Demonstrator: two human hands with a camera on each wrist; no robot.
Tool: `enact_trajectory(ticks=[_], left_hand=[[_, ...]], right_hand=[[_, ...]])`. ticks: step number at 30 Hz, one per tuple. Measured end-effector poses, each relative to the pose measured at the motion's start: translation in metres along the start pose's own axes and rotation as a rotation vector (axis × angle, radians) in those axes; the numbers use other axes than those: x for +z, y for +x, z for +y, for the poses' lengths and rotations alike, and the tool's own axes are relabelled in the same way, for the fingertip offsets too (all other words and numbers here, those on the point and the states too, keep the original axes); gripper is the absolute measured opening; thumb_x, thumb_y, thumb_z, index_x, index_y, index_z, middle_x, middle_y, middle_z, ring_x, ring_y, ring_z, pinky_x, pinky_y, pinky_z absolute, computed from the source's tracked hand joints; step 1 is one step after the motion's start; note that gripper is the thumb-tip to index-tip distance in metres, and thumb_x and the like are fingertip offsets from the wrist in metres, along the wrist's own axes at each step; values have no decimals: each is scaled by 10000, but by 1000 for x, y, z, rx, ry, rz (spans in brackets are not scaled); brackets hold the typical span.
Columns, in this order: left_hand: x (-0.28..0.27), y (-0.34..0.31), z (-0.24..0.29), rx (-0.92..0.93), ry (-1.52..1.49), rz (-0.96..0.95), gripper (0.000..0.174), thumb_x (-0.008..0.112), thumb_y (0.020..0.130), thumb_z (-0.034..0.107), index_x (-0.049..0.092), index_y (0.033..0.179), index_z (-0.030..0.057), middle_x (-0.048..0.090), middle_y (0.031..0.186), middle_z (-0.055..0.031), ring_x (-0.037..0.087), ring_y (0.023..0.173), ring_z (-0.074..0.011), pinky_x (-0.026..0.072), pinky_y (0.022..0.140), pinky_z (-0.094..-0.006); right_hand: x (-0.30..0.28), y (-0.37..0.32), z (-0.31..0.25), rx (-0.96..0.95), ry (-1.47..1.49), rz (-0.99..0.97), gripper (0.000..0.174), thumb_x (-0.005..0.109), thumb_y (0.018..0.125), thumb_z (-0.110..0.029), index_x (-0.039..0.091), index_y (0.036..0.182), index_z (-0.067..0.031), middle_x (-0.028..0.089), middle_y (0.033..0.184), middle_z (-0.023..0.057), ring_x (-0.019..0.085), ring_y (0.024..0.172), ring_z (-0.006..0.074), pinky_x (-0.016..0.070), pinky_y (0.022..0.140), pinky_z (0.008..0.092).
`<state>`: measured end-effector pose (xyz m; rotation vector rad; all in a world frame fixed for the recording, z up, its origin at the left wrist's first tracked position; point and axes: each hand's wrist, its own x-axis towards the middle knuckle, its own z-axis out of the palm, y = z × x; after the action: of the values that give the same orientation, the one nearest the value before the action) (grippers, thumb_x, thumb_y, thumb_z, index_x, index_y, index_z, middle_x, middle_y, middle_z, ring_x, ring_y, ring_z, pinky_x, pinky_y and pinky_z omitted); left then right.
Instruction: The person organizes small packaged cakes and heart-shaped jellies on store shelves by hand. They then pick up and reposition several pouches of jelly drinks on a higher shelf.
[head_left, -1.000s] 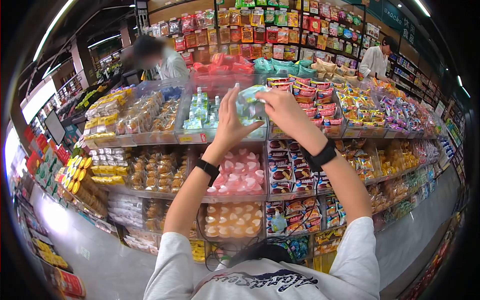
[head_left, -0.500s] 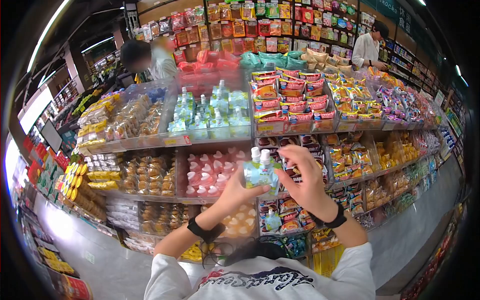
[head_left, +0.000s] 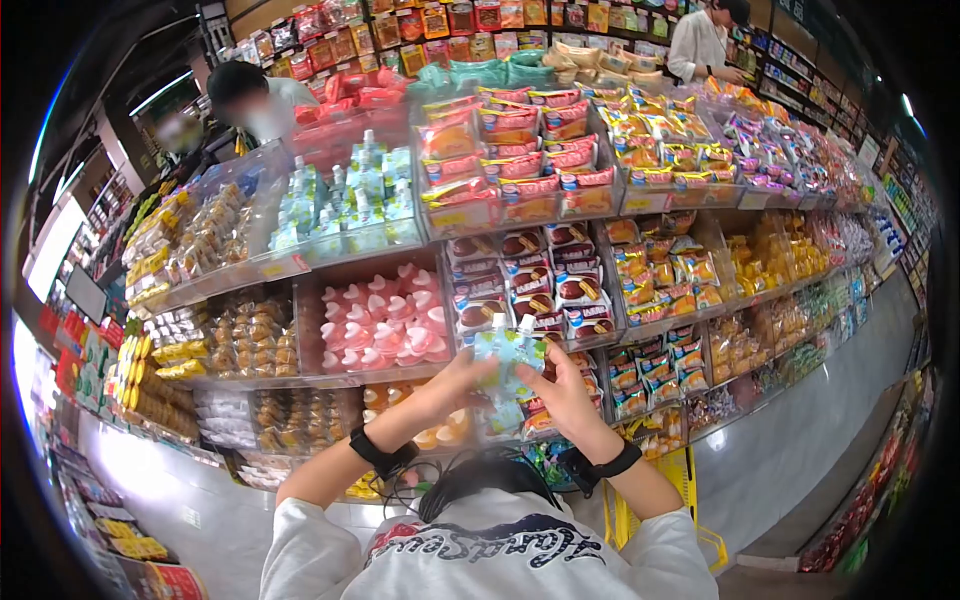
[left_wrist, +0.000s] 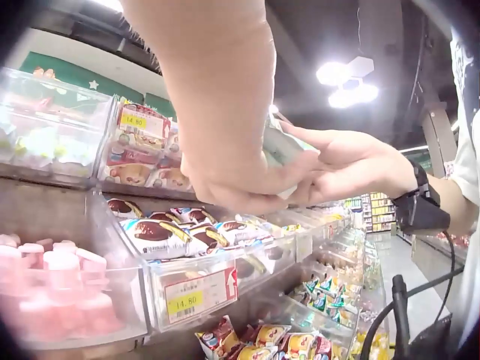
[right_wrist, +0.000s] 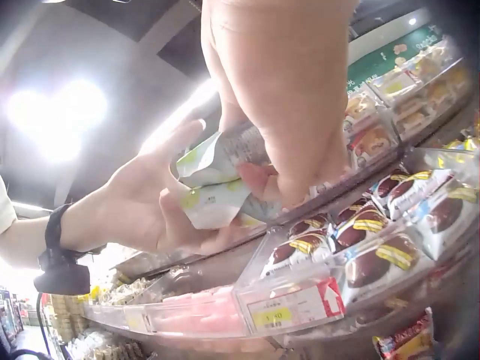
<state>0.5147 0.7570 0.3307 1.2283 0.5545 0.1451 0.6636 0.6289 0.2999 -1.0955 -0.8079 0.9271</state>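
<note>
Two light blue spouted pouches (head_left: 508, 352) with white caps are held side by side in front of the shelves, caps up in the head view. My left hand (head_left: 452, 388), blurred there, grips them from the left. In the right wrist view, the left hand's (right_wrist: 150, 202) fingers curl round the lower ends of the pouches (right_wrist: 214, 202). From the other side my right hand (head_left: 563, 395) pinches them, its thumb across the front. The left wrist view shows the right hand (left_wrist: 349, 161) meeting the left at a pouch (left_wrist: 281, 146), mostly hidden by fingers.
An upper bin of similar spouted pouches (head_left: 350, 195) stands to the left. Behind the hands are chocolate-topped cakes (head_left: 527, 280) and pink heart-topped cups (head_left: 380, 320). A yellow basket (head_left: 690, 510) sits low at right. Two people stand beyond the display, one person (head_left: 697, 45) at right.
Both hands came down from the upper pouch bin with the pouches. The right hand, with fingers raised half a second ago, now pinches the pouches too. The view has swung right.
</note>
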Motion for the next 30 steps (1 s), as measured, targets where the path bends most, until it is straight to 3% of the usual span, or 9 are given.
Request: enact_trajectory(ticks=[2,3,6,12,13,17,20,24,30], left_hand=[[-4,11,-11,-92,-286,-102,675,596,891,431,353,1294,-54,507,1225,-156,548,1104,-213,554,783,-341],[5,14,-12,-31,126,41,623,527,930,437,364,1311,-28,503,1237,-131,536,1121,-213,556,773,-330],[33,13,-5,-136,121,201,577,524,939,411,369,1320,6,493,1250,-122,552,1098,-211,560,753,-319],[50,14,-21,-64,236,146,705,519,953,354,153,1436,-6,373,1357,-222,590,1028,-238,534,747,-315],[63,9,-12,-19,333,157,608,498,966,295,215,1434,32,395,1359,-180,549,1101,-212,497,821,-305],[46,33,-58,410,829,65,307,443,968,178,474,1265,108,532,1110,-66,547,890,-122,505,602,-251],[68,28,-36,-15,506,-83,310,419,978,227,509,1244,98,540,1103,-53,548,916,-127,500,607,-247],[86,26,-31,-191,152,-73,485,413,962,456,515,1222,60,587,1034,-44,560,880,-118,492,604,-241],[99,31,-35,-171,315,-146,527,452,939,503,530,1224,67,613,1016,-45,574,867,-111,475,601,-233]], right_hand=[[-10,-9,-2,88,101,-9,359,635,896,-129,495,1208,-17,577,1125,34,532,1002,78,442,877,253],[-15,-11,1,73,123,-22,356,608,912,-114,471,1228,-20,566,1144,36,527,1019,83,442,889,261],[-28,-20,-4,96,202,12,376,588,924,-109,434,1259,-33,557,1155,30,528,1033,88,442,889,251],[-63,-39,-2,171,416,79,403,562,937,-173,381,1290,-102,538,1128,35,569,942,141,565,605,311],[-68,-43,-5,195,400,65,394,562,937,-174,384,1280,-96,539,1125,39,572,930,138,561,592,299],[-77,-54,-12,158,297,18,383,576,929,-173,384,1238,-51,561,1079,73,599,773,121,521,523,254],[-80,-60,-12,68,204,16,385,565,934,-170,364,1231,-29,580,1029,87,607,706,117,499,493,247],[-83,-68,-10,0,70,31,371,547,942,-175,361,1227,-26,587,1016,101,615,699,117,506,481,252],[-82,-75,-14,-51,-6,90,350,534,947,-180,398,1216,-2,594,1002,114,630,702,127,528,473,268]])
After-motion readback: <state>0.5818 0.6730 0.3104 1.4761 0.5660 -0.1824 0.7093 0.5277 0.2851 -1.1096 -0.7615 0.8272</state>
